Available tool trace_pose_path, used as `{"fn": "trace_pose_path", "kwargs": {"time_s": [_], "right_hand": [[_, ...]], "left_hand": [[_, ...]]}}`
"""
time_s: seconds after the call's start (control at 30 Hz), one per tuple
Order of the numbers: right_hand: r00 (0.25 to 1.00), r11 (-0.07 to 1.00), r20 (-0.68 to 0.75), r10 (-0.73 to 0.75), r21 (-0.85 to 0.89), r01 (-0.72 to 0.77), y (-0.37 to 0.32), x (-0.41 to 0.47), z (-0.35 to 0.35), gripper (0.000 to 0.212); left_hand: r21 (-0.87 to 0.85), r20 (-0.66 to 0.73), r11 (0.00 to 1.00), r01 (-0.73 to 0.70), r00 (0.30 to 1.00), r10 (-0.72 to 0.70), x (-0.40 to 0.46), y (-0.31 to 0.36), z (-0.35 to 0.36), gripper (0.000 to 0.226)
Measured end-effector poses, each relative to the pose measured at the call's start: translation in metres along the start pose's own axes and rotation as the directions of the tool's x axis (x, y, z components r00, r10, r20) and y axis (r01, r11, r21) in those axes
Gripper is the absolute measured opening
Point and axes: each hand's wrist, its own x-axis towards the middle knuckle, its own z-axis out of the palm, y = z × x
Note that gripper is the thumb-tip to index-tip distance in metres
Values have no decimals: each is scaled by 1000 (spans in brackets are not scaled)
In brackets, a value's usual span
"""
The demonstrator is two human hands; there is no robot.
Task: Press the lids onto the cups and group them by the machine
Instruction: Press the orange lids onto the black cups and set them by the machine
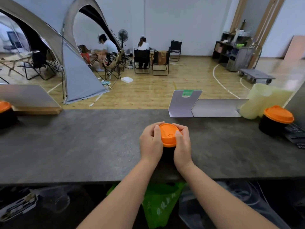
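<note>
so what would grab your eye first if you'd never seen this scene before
The bright orange lid at centre, gripped from both sides by the left hand and right hand atop a black cup on the dark counter. Next, two more orange-lidded black cups: one at the far right beside a pale stack of cups, one at the left edge. Behind, a grey tent fills the upper left.

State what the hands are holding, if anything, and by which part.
Both the left hand and right hand grip the orange lid by its rim, on opposite sides, atop a black cup.
</note>
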Motion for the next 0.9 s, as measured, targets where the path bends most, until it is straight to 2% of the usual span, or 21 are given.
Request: {"fn": "trace_pose_path", "kwargs": {"time_s": [0.07, 0.13, 0.2, 0.27, 0.33, 0.43, 0.67, 0.9], "right_hand": [[998, 998, -35, 54, 23, -54, -3, 4, -3, 22], [993, 996, -86, 86, -5, -87, -6, 7, -2, 6], [991, 996, -108, 75, -38, -80, -5, 6, 2, 17], [993, 996, -99, 65, -47, -70, -6, 3, 5, 36], [996, 998, -70, 57, -28, -59, -7, 2, 5, 43], [997, 998, -48, 55, -3, -56, -9, 2, 4, 39], [991, 995, -108, 81, 70, -73, -5, 6, 10, 36], [990, 982, -80, 114, 160, -100, -1, 4, 10, 28]], "left_hand": [[52, -96, 998, -20, 995, 25, -5, 2, 0, 23], [3, -137, 1000, -1, 991, 2, -14, 7, 2, 22], [-104, -81, 993, 54, 995, -62, -20, 9, 5, 26], [-98, -10, 994, 43, 999, -45, -24, 9, 6, 29], [-90, 33, 996, 22, 999, -19, -25, 9, 7, 29], [-137, 25, 989, 46, 999, -43, -27, 10, 10, 28], [-288, -26, 952, 103, 993, -116, -20, 11, 19, 36], [-387, 35, 891, 236, 970, -242, -14, 21, 16, 23]]}}
